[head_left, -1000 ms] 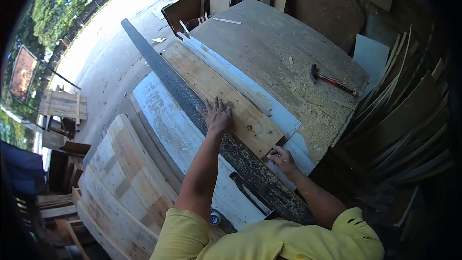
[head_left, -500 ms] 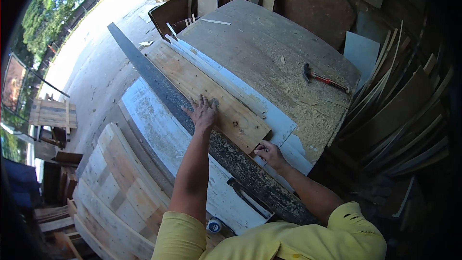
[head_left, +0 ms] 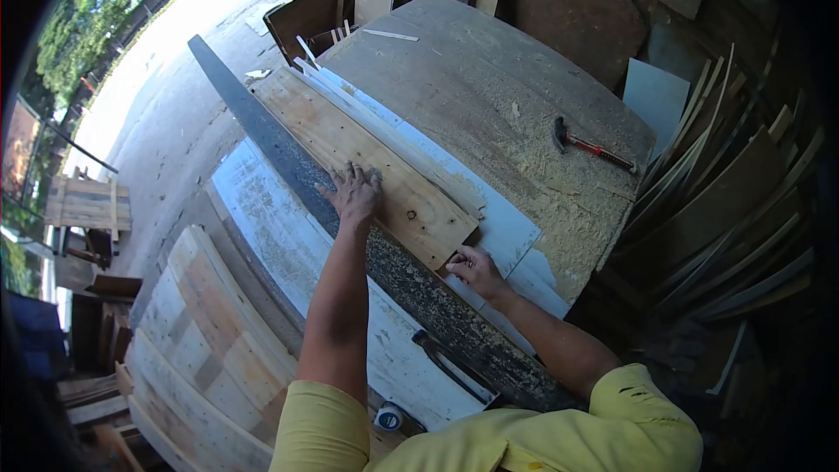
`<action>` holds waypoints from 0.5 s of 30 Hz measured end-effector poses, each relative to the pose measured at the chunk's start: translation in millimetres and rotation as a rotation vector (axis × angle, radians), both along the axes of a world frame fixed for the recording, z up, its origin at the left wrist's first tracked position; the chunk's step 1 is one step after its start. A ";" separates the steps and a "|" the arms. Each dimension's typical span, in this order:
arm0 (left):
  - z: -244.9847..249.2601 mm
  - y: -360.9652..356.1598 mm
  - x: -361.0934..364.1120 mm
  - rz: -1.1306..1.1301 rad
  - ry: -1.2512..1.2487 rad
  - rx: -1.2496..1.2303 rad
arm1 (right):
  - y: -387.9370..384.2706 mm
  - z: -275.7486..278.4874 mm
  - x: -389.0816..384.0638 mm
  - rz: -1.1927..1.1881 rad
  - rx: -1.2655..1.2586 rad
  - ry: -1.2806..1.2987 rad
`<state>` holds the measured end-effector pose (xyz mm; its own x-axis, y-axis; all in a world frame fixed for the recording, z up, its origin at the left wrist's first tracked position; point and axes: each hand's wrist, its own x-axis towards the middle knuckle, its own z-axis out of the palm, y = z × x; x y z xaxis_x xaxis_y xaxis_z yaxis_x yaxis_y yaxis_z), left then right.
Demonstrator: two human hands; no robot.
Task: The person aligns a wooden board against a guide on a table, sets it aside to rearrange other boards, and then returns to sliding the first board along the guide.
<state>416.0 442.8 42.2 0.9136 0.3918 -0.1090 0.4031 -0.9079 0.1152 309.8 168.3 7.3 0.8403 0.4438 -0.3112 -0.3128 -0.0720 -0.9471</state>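
Observation:
My left hand point(head_left: 355, 198) lies with spread fingers on top of a pale wooden board point(head_left: 411, 195). The board rests beside a long dark speckled beam point(head_left: 428, 297), over white strips. At the board's near right corner is my right hand point(head_left: 478, 270), its fingers curled and pressed together against the board's end. Whatever those fingers may hold is too small to make out.
A hammer point(head_left: 594, 149) with a red and black handle lies on the sawdust-covered table point(head_left: 446, 52). Nearer me are a hand saw's dark handle point(head_left: 450, 365) and a round tape measure point(head_left: 389, 418). Curved slatted panels point(head_left: 210, 332) stand at the left, wood offcuts at the right.
The board has shifted slightly to the left and towards its far end, and both hands have moved with it. The whole view has also shifted a little.

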 end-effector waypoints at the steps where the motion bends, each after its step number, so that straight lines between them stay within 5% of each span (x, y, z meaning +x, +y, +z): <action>1: -1.6 2.3 1.8 0.001 0.002 -0.002 | 1.7 2.1 1.6 0.001 -0.002 0.002; 15: -9.6 31.0 28.3 0.018 0.002 0.039 | 28.3 13.6 27.2 0.095 0.006 0.096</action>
<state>444.3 473.8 32.6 0.9061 0.4124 -0.0950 0.4198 -0.9042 0.0787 337.0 196.6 20.8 0.7611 0.5215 -0.3856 -0.3941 -0.1002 -0.9136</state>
